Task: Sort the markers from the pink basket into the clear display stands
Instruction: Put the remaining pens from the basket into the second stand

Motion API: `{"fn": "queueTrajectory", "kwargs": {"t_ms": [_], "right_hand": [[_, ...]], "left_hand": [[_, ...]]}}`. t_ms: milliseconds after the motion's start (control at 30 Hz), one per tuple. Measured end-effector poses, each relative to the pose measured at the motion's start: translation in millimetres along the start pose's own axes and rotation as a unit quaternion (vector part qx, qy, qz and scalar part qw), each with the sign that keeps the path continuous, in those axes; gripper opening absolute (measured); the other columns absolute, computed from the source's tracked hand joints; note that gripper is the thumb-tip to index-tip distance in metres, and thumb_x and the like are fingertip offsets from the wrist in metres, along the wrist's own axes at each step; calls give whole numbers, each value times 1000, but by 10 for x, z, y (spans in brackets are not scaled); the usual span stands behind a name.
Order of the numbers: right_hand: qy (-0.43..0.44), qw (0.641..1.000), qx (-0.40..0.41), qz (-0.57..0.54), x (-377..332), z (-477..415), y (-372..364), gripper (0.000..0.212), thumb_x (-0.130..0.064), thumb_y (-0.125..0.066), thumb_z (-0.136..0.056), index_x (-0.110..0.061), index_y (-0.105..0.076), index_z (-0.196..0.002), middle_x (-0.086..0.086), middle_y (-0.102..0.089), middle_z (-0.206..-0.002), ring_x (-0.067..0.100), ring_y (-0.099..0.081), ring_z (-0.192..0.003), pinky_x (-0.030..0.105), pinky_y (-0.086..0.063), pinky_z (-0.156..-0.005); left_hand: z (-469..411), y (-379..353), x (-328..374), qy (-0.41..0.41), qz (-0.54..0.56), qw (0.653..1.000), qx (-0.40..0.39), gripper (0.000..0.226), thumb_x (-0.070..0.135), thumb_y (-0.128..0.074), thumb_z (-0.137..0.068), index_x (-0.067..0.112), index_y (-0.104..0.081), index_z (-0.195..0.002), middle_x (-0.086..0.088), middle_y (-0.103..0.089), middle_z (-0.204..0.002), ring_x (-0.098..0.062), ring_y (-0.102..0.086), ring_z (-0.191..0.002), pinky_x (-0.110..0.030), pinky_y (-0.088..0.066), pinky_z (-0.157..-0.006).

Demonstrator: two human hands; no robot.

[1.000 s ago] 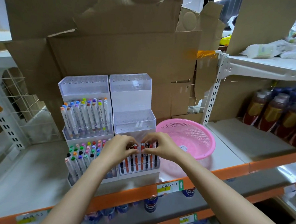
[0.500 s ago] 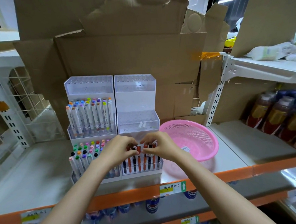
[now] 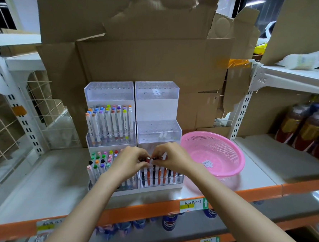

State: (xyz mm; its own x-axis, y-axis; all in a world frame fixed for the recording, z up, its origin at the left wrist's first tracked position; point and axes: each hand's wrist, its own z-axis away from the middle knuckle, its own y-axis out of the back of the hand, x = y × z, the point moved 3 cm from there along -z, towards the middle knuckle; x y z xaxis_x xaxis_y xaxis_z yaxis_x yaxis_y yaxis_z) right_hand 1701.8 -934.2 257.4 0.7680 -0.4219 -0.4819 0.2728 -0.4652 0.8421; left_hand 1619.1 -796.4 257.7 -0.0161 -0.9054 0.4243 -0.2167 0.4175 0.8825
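Step in hand: seating markers (image 3: 159,174) in front tier of right clear stand (image 3: 158,109). Cap tops pinched by left grip (image 3: 128,160) and right grip (image 3: 173,156). Pink basket (image 3: 240,159) shows only 1 sticker (image 3: 207,163). Next, probably: press caps level, lift straight off.

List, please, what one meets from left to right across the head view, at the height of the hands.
Wire grid panel → coloured markers → left hand → right hand → pink basket → brown bottles.
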Motion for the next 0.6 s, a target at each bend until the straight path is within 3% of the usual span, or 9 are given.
{"fn": "queueTrajectory", "kwargs": {"t_ms": [167,300,433,600], "right_hand": [[4,1000,-6,6,-73,-22,-18,21,-35,-76,-79,-27,-70,-97,-7,-71,-92,7,-63,-84,21,-46,-62],[3,1000,-11,-3,-137,-56,-62,14,-31,-75,-80,-26,-71,-93,-7,-72,-89,6,-62,-79,27,-53,-66],[5,1000,-19,6,-184,-71,-71,10,-27,-73,-82,-22,-72,-90,-5,-73,-87,7,-62,-76,26,-52,-64],[1,999,-33,26,-279,-103,-63,24,-41,-69,-84,-25,-68,-103,-8,-70,-95,6,-62,-84,26,-52,-69]], "left_hand": [[46,39,-66,6,5,1000,7,37,27,-77,-77,23,-66,-113,8,-70,-97,-1,-60,-83,-20,-49,-78],[87,137,-96,9,16,1000,24,33,24,-77,-78,25,-67,-109,13,-68,-87,1,-59,-78,-16,-45,-74],[113,135,-118,4,18,1000,24,31,24,-76,-78,25,-68,-107,11,-69,-94,1,-61,-83,-15,-46,-74],[186,201,-218,-17,-21,999,34,32,34,-72,-80,26,-65,-110,11,-65,-109,-4,-56,-101,-27,-48,-89]]}}
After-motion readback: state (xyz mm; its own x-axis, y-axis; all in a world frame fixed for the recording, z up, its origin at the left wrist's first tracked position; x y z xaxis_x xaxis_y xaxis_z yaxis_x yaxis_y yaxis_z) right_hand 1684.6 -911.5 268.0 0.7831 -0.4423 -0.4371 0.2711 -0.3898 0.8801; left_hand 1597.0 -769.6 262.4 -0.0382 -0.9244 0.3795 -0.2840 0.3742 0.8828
